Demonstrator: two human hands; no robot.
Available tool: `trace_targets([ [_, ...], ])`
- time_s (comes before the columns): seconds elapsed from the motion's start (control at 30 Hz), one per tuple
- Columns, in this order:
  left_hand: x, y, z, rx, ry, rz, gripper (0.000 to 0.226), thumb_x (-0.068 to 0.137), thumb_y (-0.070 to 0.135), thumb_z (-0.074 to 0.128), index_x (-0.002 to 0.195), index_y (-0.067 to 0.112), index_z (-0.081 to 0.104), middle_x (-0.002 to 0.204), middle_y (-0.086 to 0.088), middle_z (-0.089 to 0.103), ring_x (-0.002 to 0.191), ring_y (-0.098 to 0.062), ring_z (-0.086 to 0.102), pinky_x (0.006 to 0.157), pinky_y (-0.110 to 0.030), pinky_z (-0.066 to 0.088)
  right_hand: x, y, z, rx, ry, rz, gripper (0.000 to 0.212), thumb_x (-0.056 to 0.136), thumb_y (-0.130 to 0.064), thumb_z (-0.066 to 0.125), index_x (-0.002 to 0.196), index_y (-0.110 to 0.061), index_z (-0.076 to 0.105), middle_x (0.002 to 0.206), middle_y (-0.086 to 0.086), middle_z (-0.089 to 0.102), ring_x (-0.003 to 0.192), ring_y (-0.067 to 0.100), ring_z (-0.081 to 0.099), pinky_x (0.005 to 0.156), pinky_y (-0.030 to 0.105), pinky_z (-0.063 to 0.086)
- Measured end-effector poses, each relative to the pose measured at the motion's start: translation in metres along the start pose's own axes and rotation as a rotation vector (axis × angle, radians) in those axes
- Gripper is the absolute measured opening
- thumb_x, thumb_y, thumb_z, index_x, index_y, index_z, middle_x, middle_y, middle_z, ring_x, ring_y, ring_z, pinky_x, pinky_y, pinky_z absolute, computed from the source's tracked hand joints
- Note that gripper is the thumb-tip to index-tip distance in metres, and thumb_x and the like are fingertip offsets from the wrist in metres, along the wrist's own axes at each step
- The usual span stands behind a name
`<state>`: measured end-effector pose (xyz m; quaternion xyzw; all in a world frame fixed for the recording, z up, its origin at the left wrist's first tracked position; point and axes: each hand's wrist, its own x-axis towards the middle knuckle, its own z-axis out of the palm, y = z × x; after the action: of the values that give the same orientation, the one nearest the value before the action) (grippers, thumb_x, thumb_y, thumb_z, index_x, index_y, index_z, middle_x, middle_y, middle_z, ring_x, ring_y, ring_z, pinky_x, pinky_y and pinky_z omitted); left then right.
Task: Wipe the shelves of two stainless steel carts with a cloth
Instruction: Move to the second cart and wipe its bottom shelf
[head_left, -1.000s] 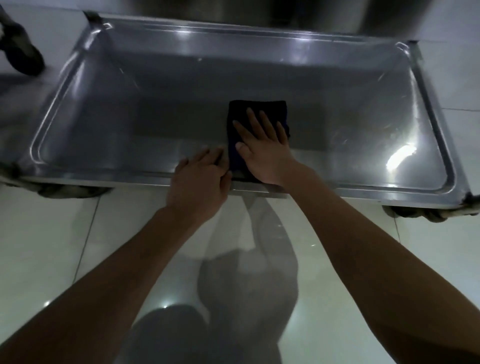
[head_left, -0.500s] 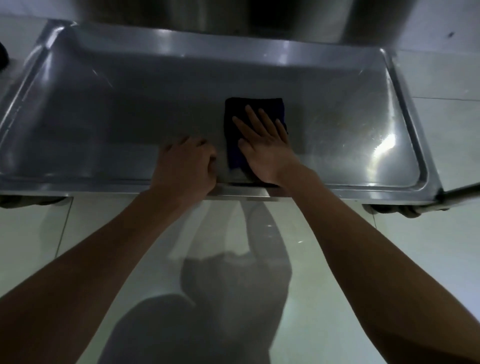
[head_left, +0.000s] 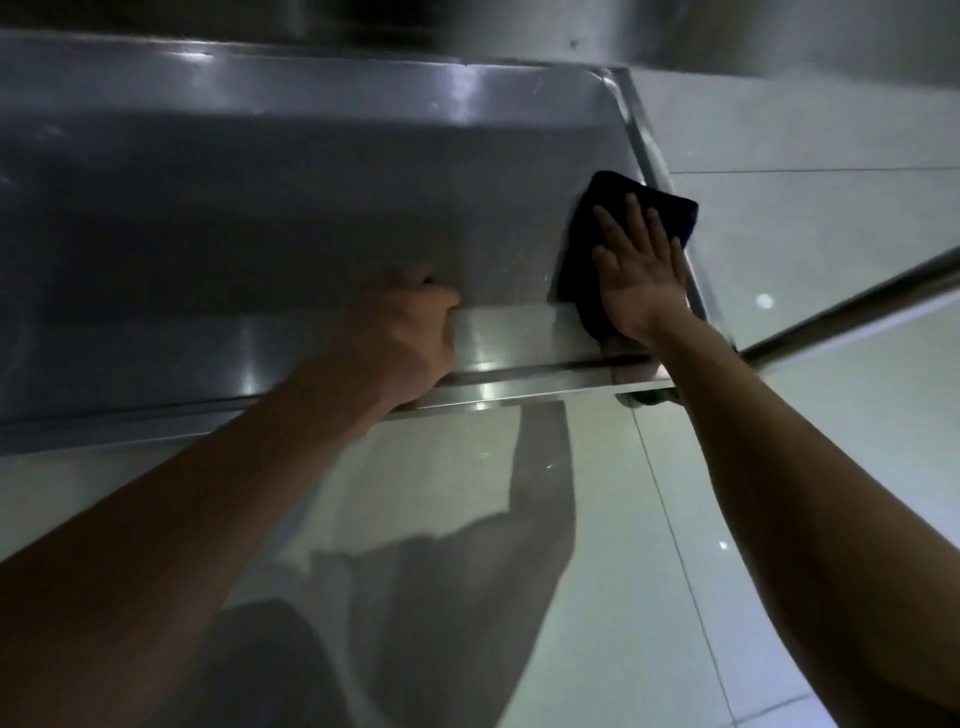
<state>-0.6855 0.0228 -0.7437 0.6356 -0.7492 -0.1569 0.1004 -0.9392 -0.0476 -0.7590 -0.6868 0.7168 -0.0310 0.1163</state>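
Right hand (head_left: 636, 280) is pressing flat, fingers spread, on the dark cloth (head_left: 613, 228) at the cart shelf's (head_left: 260, 208) right edge, cloth overhanging the rim, while left hand (head_left: 402, 332) is curling over the near rim.

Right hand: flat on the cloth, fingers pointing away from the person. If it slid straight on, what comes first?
Probably the shelf's raised right rim: the right hand already presses the dark cloth against it, one corner overhanging. Beyond is floor.

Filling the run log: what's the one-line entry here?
right hand flat on cloth | shelf right edge | left hand grips front rim
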Motion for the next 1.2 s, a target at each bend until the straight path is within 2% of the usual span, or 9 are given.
trace_targets([
  [0.17,-0.004,-0.006,0.003,-0.032,0.073,0.078,0.035,0.083,0.013,0.058,0.113,0.022,0.074,0.124,-0.001,0.061,0.114,-0.030,0.054,0.096,-0.042,0.047,0.000,0.026,-0.006,-0.012,0.004,0.070,0.052,0.108,-0.036,0.019,0.159,-0.036,0.007,0.168,-0.005,-0.008,0.154,0.014,-0.010,0.123,0.043,-0.008],
  [0.37,-0.007,-0.014,0.000,-0.038,0.068,0.145,0.047,0.081,0.035,0.047,0.120,0.027,0.072,0.132,0.002,0.060,0.120,-0.028,0.056,0.098,-0.041,0.047,0.001,0.007,-0.002,-0.001,-0.004,0.059,0.053,0.107,-0.038,0.020,0.159,-0.034,0.009,0.168,-0.004,-0.008,0.154,0.017,-0.010,0.123,0.045,-0.009],
  [0.5,-0.012,-0.040,-0.015,-0.043,0.063,0.153,0.041,0.087,0.037,0.053,0.121,0.022,0.070,0.130,-0.001,0.061,0.117,-0.030,0.058,0.099,-0.045,0.048,-0.001,-0.033,0.009,-0.002,-0.023,-0.017,0.054,0.107,-0.040,0.020,0.159,-0.035,0.007,0.168,-0.005,-0.010,0.153,0.017,-0.013,0.123,0.045,-0.009],
  [0.6,-0.024,-0.080,-0.027,0.004,0.115,0.015,0.048,0.085,0.041,0.045,0.119,0.016,0.068,0.127,-0.009,0.060,0.116,-0.037,0.057,0.096,-0.051,0.048,0.002,-0.071,0.019,-0.022,-0.040,-0.092,0.054,0.107,-0.042,0.019,0.159,-0.036,0.006,0.167,-0.006,-0.012,0.153,0.017,-0.015,0.123,0.044,-0.009],
  [0.73,-0.051,-0.128,-0.036,0.021,0.140,-0.133,0.046,0.083,0.040,0.046,0.113,0.016,0.070,0.119,-0.011,0.064,0.110,-0.039,0.058,0.092,-0.053,0.049,0.008,-0.137,0.037,-0.045,-0.003,-0.196,0.053,0.107,-0.041,0.023,0.159,-0.036,0.011,0.168,-0.005,-0.006,0.154,0.019,-0.009,0.123,0.045,-0.005],
  [0.87,-0.075,-0.148,-0.038,0.131,0.168,-0.121,0.039,0.083,0.034,0.051,0.108,0.016,0.075,0.113,-0.014,0.068,0.099,-0.042,0.062,0.086,-0.054,0.052,0.009,-0.222,0.057,-0.022,-0.005,-0.360,0.054,0.106,-0.042,0.027,0.158,-0.037,0.016,0.168,-0.005,0.000,0.155,0.020,-0.004,0.123,0.046,-0.003],
  [0.97,-0.082,-0.153,-0.038,0.166,0.178,-0.099,0.038,0.084,0.035,0.051,0.111,0.020,0.074,0.117,-0.013,0.066,0.099,-0.040,0.062,0.086,-0.053,0.052,0.006,-0.278,0.071,-0.024,-0.063,-0.519,0.054,0.105,-0.044,0.025,0.158,-0.038,0.017,0.168,-0.006,0.000,0.155,0.020,-0.005,0.122,0.047,-0.004],
  [1.07,-0.081,-0.155,-0.039,0.162,0.168,-0.106,0.042,0.086,0.035,0.049,0.119,0.022,0.072,0.123,-0.013,0.064,0.104,-0.039,0.060,0.087,-0.050,0.050,0.006,-0.294,0.077,-0.005,-0.094,-0.583,0.053,0.106,-0.044,0.024,0.158,-0.038,0.017,0.168,-0.007,-0.001,0.154,0.019,-0.006,0.121,0.046,-0.006],
  [1.2,-0.076,-0.150,-0.040,0.193,0.176,-0.117,0.031,0.090,0.033,0.057,0.118,0.027,0.070,0.120,-0.005,0.064,0.107,-0.034,0.056,0.087,-0.046,0.047,0.014,-0.279,0.075,0.029,-0.083,-0.604,0.052,0.106,-0.043,0.023,0.158,-0.038,0.016,0.168,-0.008,-0.002,0.154,0.016,-0.006,0.121,0.043,-0.006],
])
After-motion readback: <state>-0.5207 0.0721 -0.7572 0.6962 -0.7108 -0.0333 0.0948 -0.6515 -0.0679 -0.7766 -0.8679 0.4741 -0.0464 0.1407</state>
